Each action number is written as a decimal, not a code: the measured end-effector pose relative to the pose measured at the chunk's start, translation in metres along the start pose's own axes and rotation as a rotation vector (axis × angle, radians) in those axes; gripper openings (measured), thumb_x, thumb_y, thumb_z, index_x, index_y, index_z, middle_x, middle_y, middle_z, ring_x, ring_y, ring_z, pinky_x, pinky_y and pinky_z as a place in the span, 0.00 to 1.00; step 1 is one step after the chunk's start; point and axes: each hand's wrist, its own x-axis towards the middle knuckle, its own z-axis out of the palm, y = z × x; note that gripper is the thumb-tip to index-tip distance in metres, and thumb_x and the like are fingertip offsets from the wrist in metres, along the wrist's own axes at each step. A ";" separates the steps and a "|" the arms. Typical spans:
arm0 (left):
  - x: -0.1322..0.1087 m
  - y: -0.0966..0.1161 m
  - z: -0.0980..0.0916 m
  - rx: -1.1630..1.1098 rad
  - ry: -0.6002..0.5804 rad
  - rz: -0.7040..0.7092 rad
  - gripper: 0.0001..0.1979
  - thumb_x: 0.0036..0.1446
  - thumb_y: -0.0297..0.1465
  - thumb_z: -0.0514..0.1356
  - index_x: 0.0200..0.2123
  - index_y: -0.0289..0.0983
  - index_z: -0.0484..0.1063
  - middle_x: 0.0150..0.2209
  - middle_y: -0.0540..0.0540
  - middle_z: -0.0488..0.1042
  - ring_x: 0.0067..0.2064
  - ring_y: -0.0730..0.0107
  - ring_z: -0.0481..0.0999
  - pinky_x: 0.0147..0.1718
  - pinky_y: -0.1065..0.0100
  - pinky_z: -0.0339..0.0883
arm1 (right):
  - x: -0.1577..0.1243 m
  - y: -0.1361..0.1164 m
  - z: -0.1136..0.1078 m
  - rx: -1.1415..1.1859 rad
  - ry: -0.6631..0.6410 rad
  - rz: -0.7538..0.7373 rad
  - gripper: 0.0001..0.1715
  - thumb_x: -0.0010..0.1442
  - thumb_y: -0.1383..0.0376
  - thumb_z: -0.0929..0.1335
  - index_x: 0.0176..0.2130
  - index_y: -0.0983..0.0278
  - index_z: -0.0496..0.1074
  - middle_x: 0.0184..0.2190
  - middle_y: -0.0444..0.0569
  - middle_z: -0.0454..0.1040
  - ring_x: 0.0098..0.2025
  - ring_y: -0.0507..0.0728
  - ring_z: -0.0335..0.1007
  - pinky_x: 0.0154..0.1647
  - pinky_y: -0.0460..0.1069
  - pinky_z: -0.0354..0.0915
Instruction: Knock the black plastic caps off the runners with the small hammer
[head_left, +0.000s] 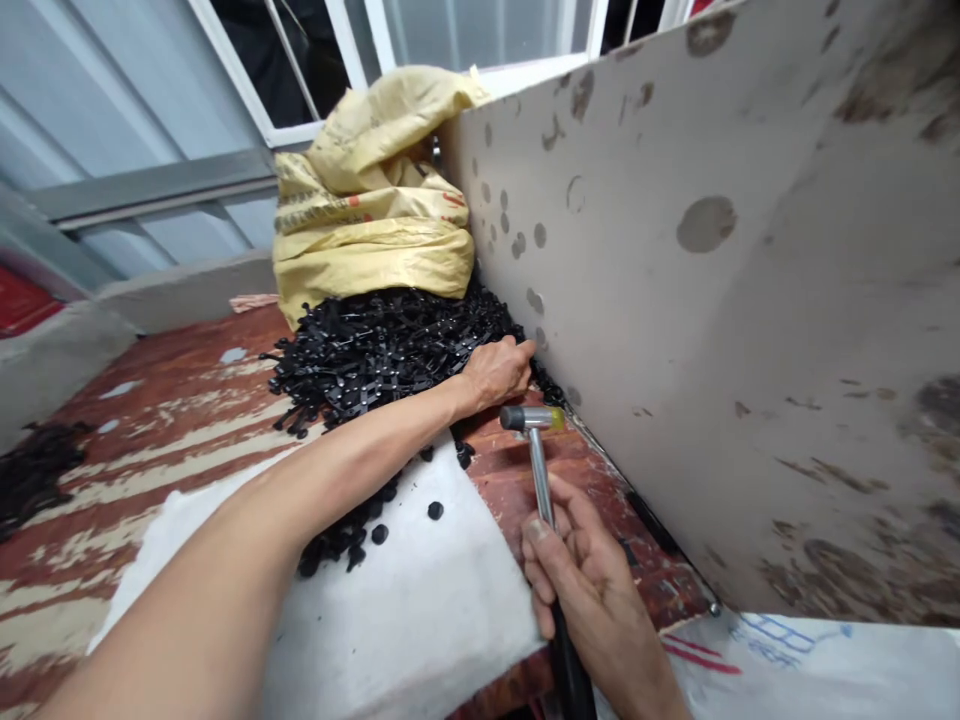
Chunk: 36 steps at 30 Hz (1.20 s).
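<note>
My right hand (581, 575) is wrapped round the dark grip of a small mallet (538, 470). The mallet stands head up, with one black face and one yellow face. My left hand (501, 372) reaches across to the right edge of a heap of black plastic parts (375, 350), close to the grey board. Its fingers are curled closed; whether anything sits in them is hidden. Small round black pieces (360, 530) lie scattered under my left forearm on a white sheet (420, 600).
A yellow woven sack (375, 230) slumps behind the heap. A tall stained grey board (637, 270) rises along the right side. More black pieces (41, 465) lie at the far left on the worn red-brown tabletop (180, 440). A metal wall with windows stands behind.
</note>
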 end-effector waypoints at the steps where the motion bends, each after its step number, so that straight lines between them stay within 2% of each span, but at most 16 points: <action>1: 0.002 -0.002 -0.001 -0.022 0.011 -0.016 0.17 0.61 0.29 0.48 0.46 0.33 0.72 0.40 0.35 0.75 0.41 0.52 0.78 0.36 0.58 0.68 | 0.000 -0.001 0.000 -0.004 -0.018 -0.004 0.30 0.61 0.49 0.67 0.56 0.60 0.60 0.21 0.35 0.63 0.15 0.45 0.53 0.15 0.42 0.57; 6: 0.001 -0.009 -0.014 -0.085 0.047 -0.062 0.15 0.62 0.30 0.47 0.43 0.36 0.72 0.34 0.41 0.77 0.38 0.61 0.77 0.36 0.65 0.65 | 0.001 -0.003 0.000 0.020 0.050 -0.035 0.29 0.58 0.50 0.71 0.52 0.59 0.61 0.19 0.34 0.61 0.16 0.46 0.55 0.13 0.40 0.56; 9: -0.017 -0.014 -0.030 -0.172 0.125 -0.040 0.14 0.61 0.30 0.47 0.39 0.36 0.72 0.31 0.43 0.77 0.34 0.65 0.75 0.35 0.66 0.64 | 0.001 -0.004 0.000 0.051 0.066 -0.019 0.29 0.53 0.51 0.74 0.48 0.58 0.63 0.21 0.36 0.65 0.16 0.46 0.56 0.12 0.41 0.57; 11: -0.043 -0.018 -0.042 -0.214 0.167 -0.009 0.13 0.60 0.29 0.47 0.36 0.36 0.71 0.28 0.45 0.75 0.31 0.67 0.72 0.34 0.66 0.64 | 0.001 -0.003 -0.001 0.053 0.071 -0.012 0.28 0.52 0.52 0.75 0.47 0.58 0.64 0.23 0.38 0.67 0.16 0.47 0.58 0.13 0.42 0.57; 14: -0.097 -0.023 -0.055 -0.151 0.156 0.024 0.12 0.60 0.28 0.47 0.32 0.36 0.69 0.28 0.46 0.72 0.30 0.69 0.70 0.34 0.66 0.64 | 0.000 -0.002 -0.003 0.042 0.073 -0.011 0.26 0.52 0.53 0.75 0.46 0.58 0.66 0.23 0.38 0.67 0.16 0.46 0.57 0.13 0.41 0.57; 18: -0.169 -0.034 -0.056 0.015 0.077 -0.003 0.14 0.63 0.29 0.46 0.33 0.35 0.71 0.31 0.44 0.72 0.31 0.68 0.69 0.32 0.66 0.64 | 0.000 -0.002 -0.002 0.032 0.075 -0.026 0.25 0.52 0.55 0.75 0.46 0.57 0.65 0.23 0.37 0.66 0.17 0.46 0.58 0.13 0.41 0.57; 21: -0.203 -0.041 -0.050 0.086 0.061 -0.037 0.15 0.63 0.29 0.46 0.32 0.36 0.72 0.32 0.44 0.72 0.33 0.67 0.70 0.31 0.66 0.65 | 0.000 -0.005 0.001 0.043 0.077 -0.029 0.27 0.51 0.54 0.75 0.46 0.58 0.66 0.22 0.37 0.66 0.16 0.46 0.56 0.12 0.41 0.56; 23: -0.213 -0.041 -0.050 0.122 0.090 -0.071 0.14 0.63 0.33 0.49 0.33 0.37 0.74 0.40 0.41 0.73 0.40 0.63 0.71 0.36 0.63 0.67 | -0.001 -0.007 0.002 0.042 0.080 -0.034 0.28 0.51 0.53 0.75 0.47 0.59 0.66 0.22 0.37 0.65 0.16 0.45 0.56 0.12 0.41 0.56; 26: -0.210 -0.034 -0.053 0.141 0.152 -0.128 0.14 0.61 0.39 0.54 0.37 0.38 0.76 0.53 0.38 0.69 0.52 0.54 0.68 0.45 0.55 0.66 | 0.000 -0.007 0.003 0.027 0.089 -0.053 0.28 0.52 0.53 0.75 0.47 0.59 0.65 0.22 0.36 0.64 0.16 0.46 0.55 0.12 0.41 0.56; 28: -0.196 -0.022 -0.053 0.113 0.150 -0.113 0.16 0.62 0.40 0.53 0.42 0.38 0.75 0.56 0.37 0.68 0.55 0.53 0.66 0.47 0.55 0.65 | 0.000 -0.005 0.002 0.021 0.094 -0.064 0.27 0.53 0.53 0.75 0.47 0.59 0.65 0.22 0.36 0.65 0.16 0.45 0.55 0.12 0.40 0.55; 31: -0.160 -0.003 -0.046 0.092 0.033 -0.099 0.20 0.63 0.41 0.49 0.47 0.33 0.72 0.50 0.36 0.72 0.50 0.54 0.71 0.46 0.57 0.64 | 0.001 -0.002 0.000 0.024 0.076 -0.051 0.26 0.54 0.52 0.74 0.47 0.59 0.64 0.22 0.36 0.65 0.16 0.45 0.55 0.12 0.40 0.56; 33: -0.132 0.008 -0.038 0.158 -0.042 -0.163 0.27 0.64 0.45 0.47 0.47 0.28 0.71 0.44 0.33 0.74 0.46 0.50 0.72 0.45 0.54 0.62 | 0.001 -0.002 -0.001 0.026 0.052 -0.034 0.27 0.55 0.52 0.73 0.48 0.59 0.62 0.21 0.35 0.64 0.16 0.45 0.56 0.12 0.40 0.56; 36: -0.099 0.019 -0.024 0.289 -0.095 -0.198 0.39 0.63 0.52 0.40 0.48 0.21 0.72 0.43 0.26 0.74 0.47 0.41 0.72 0.48 0.46 0.57 | 0.000 -0.004 0.000 0.015 0.044 -0.010 0.28 0.57 0.51 0.72 0.49 0.59 0.61 0.20 0.35 0.64 0.15 0.45 0.56 0.14 0.41 0.58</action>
